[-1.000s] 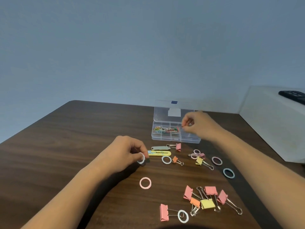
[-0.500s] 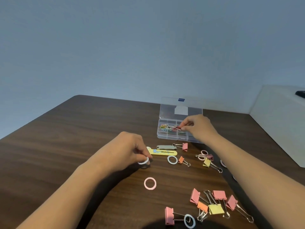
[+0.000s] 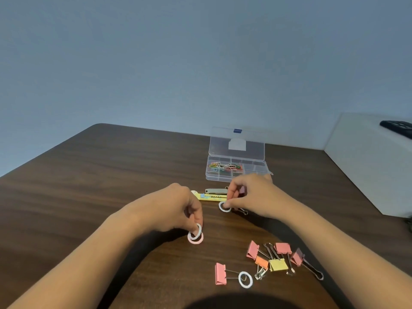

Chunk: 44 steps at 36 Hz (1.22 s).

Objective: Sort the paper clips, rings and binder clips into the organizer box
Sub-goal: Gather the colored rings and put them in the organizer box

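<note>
Some progress only. Paper clips [image 3: 225, 167] sit in the left compartments of the open box [image 3: 223, 179], at the far right-centre of the table [image 3: 111, 175]. No rings or binder clips show in it.

Left hand [image 3: 174, 210] pinches a white ring [image 3: 197, 230], tilted, right over a pink ring [image 3: 195, 240] lying flat. It looks set to collect a second one.

Right hand [image 3: 252, 195] is curled, fingertips on the far ring [image 3: 224, 206], just near of the yellow cutter [image 3: 211, 196]. Whether that ring is pinched or only pressed, I cannot tell.

Still loose:
- a pile of binder clips [image 3: 278, 257], near right;
- one pink clip [image 3: 220, 273] with the near ring [image 3: 245, 279] at its handle;
- a wire handle poking out from under the right hand.

Judged: paper clips done or nearly so, rings barely begun, binder clips untouched. Most of the sort is left.
</note>
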Each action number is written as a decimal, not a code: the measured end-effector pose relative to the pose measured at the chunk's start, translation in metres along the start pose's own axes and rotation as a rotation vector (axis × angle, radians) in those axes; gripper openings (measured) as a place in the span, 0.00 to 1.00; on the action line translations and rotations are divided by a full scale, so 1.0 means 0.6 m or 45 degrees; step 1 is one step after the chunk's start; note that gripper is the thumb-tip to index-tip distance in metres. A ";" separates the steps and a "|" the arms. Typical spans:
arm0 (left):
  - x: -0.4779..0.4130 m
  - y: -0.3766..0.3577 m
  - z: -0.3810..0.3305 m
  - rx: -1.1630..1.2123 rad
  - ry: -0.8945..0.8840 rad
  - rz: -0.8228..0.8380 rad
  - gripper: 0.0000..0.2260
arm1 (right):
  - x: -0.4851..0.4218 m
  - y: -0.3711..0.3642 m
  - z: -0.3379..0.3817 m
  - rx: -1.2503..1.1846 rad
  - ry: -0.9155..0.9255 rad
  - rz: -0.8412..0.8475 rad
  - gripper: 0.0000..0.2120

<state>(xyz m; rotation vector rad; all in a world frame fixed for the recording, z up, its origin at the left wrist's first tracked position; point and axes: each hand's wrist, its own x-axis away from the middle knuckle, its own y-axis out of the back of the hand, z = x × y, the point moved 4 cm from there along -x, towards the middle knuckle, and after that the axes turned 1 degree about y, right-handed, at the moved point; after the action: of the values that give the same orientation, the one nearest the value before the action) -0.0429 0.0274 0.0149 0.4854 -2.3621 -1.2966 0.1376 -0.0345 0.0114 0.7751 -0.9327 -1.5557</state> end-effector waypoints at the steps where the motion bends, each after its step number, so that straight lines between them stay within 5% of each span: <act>1: 0.001 -0.001 -0.001 -0.011 0.005 0.011 0.04 | 0.002 -0.003 0.000 0.048 -0.023 -0.027 0.12; 8: 0.005 -0.001 -0.003 -0.150 0.076 0.067 0.05 | 0.003 -0.016 0.006 0.186 -0.137 -0.134 0.18; 27: 0.011 -0.009 -0.011 -0.494 0.113 0.103 0.08 | 0.022 -0.010 0.023 0.005 0.046 -0.153 0.01; 44: -0.006 -0.037 -0.047 -0.235 -0.131 0.007 0.03 | 0.145 0.056 -0.072 -0.059 -0.011 -0.227 0.05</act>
<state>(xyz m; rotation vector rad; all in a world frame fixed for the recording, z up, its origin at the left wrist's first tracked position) -0.0232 -0.0024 0.0090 0.3635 -2.2930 -1.5528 0.1753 -0.1294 0.0212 0.8373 -0.8498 -1.7305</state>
